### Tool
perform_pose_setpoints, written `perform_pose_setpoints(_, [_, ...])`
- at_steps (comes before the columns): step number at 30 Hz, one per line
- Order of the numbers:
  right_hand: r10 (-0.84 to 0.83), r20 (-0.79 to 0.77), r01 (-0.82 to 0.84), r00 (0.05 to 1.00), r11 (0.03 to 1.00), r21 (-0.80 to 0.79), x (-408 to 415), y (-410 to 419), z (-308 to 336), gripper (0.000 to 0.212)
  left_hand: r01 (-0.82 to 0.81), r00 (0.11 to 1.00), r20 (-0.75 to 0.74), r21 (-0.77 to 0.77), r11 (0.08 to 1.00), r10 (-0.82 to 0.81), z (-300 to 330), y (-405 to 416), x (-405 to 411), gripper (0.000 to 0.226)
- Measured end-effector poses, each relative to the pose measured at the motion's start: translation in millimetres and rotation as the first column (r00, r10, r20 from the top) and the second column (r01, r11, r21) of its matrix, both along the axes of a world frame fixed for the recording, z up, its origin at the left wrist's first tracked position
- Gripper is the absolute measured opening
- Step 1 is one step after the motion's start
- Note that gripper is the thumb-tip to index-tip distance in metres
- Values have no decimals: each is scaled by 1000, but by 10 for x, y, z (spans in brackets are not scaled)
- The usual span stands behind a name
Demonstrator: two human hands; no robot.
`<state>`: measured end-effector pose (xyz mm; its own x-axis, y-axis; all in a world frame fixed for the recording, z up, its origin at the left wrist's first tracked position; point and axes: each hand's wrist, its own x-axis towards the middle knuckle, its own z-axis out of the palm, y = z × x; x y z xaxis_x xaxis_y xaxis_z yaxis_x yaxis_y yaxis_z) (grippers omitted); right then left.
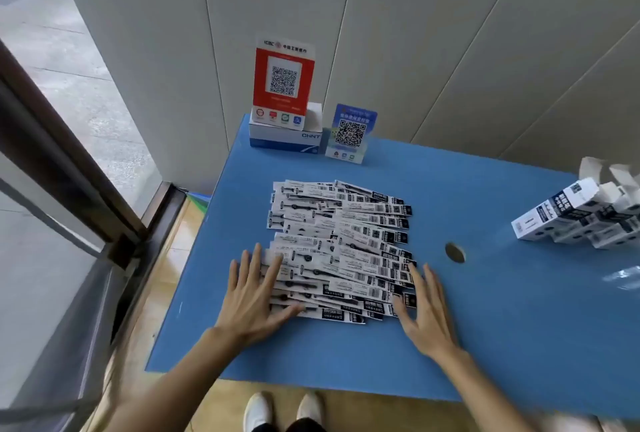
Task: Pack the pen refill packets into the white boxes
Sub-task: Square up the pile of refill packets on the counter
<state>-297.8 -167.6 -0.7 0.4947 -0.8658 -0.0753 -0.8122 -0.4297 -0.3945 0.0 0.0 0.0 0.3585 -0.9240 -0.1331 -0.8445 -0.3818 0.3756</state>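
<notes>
A spread-out heap of several black-and-white pen refill packets (341, 244) lies in the middle of the blue table (502, 310). My left hand (254, 296) rests flat with straight, spread fingers on the heap's near left end. My right hand (427, 310) lies with straight, spread fingers against the heap's near right end, fingertips touching the packets. Several white boxes (581, 217) with dark printed panels are stacked at the table's right edge, some with their end flaps open. Neither hand holds a packet.
At the table's back stand a red QR sign (283, 83) on a white-and-blue box (285, 139) and a small blue QR sign (350, 134). A round hole (455, 252) is in the tabletop. Wall behind, glass door frame (69, 154) at left.
</notes>
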Motion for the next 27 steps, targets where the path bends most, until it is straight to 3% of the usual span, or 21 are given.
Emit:
perform_pose_setpoints(4, [16,44,-15,999,1000,-22,125,105,-72,81,45,997,57,-27,999,-43,-90,-63,-193,104])
perform_pose_setpoints(7, [47,78,-43,996,998,-46,269,180,-90,82,39,995,99,-132,990,-26,-146,-129,-285,105])
perform_pose_setpoints(14, [59,275,-51,960,998,-35,506,312,-44,74,-2,999,-52,-268,963,-13,-124,-204,-451,101])
perform_pose_setpoints(19, [-129,272,138,954,990,-14,308,291,-72,77,6,1000,21,-154,988,-3,-116,-135,-477,102])
perform_pose_setpoints(24, [-22,334,13,942,999,30,548,436,-15,75,28,999,-14,-181,983,-31,-136,-196,-631,101])
perform_pose_setpoints(27, [-52,363,63,930,998,-18,366,404,-41,74,-28,998,-62,-237,971,14,-127,-149,-555,100])
